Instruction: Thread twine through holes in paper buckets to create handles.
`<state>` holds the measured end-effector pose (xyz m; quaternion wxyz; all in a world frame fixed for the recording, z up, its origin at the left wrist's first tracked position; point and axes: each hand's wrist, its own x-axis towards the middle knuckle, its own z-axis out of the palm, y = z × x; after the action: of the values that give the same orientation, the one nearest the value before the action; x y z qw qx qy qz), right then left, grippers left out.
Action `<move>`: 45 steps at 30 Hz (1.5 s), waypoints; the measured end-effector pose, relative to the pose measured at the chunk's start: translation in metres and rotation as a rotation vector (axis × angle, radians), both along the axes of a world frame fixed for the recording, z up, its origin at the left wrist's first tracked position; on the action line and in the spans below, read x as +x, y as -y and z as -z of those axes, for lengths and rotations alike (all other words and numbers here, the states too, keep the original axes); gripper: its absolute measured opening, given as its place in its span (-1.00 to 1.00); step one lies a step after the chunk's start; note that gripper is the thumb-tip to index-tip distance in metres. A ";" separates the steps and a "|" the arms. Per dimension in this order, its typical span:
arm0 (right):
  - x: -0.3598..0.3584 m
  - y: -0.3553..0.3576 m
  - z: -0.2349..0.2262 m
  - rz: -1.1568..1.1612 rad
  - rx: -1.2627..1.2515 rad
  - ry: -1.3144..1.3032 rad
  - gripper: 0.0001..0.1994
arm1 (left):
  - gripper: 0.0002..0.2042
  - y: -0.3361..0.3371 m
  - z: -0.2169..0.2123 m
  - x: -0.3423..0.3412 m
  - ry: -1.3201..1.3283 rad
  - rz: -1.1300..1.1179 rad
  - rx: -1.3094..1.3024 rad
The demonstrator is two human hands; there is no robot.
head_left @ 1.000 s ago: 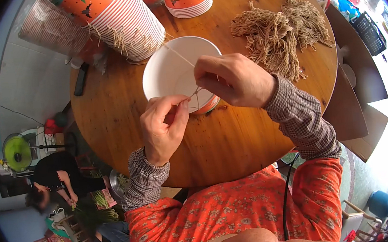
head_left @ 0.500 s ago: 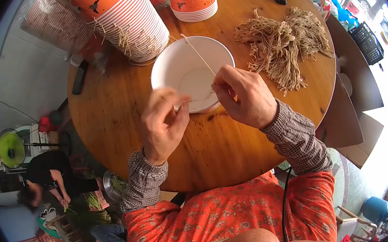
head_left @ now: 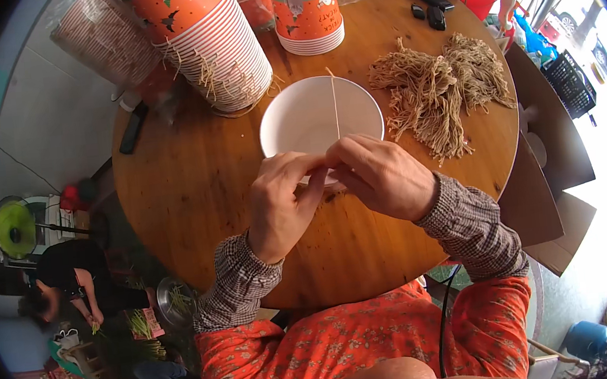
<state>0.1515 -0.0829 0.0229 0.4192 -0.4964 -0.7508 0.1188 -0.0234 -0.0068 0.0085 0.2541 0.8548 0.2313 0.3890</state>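
A paper bucket [head_left: 292, 120], white inside, stands on the round table in front of me. A thin beige string [head_left: 335, 105] is fixed at its far rim and runs straight across the opening to my fingertips. My left hand [head_left: 283, 203] and my right hand [head_left: 383, 174] meet over the near rim, thumbs and fingers pinched together. The right fingers grip the string's near end. Whatever the left fingertips pinch is hidden. My hands cover the near side of the bucket.
Orange and white stacked buckets [head_left: 208, 51], strings hanging off them, stand at back left beside a bagged stack [head_left: 106, 36]. A shorter stack [head_left: 308, 22] is behind. Beige string bundles [head_left: 426, 88] lie right. A person [head_left: 80, 279] sits at lower left, handling green stalks.
My left hand has moved right and joined the right hand at the near rim. The string, slanted before, now runs straight toward me. The whole view has shifted slightly.
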 end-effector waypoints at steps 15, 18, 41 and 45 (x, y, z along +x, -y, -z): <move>0.051 0.006 -0.006 0.471 0.260 0.175 -0.83 | -0.86 -0.008 0.017 -0.008 -0.009 0.012 0.046; 0.071 0.012 0.020 0.562 0.180 0.129 -0.87 | -0.86 -0.009 0.017 -0.004 -0.074 0.028 0.118; 0.071 0.026 0.077 0.486 0.542 -0.026 -0.61 | -0.91 -0.136 -0.046 0.011 0.225 -0.176 0.176; 0.080 0.012 0.101 0.524 0.303 -0.140 -0.64 | -0.84 -0.218 -0.113 -0.012 0.562 -0.130 -0.048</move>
<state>0.2318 -0.0951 -0.0785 0.5552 -0.5957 -0.5758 -0.0728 -0.0356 0.2115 0.1210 0.3032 0.6904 0.2152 0.6205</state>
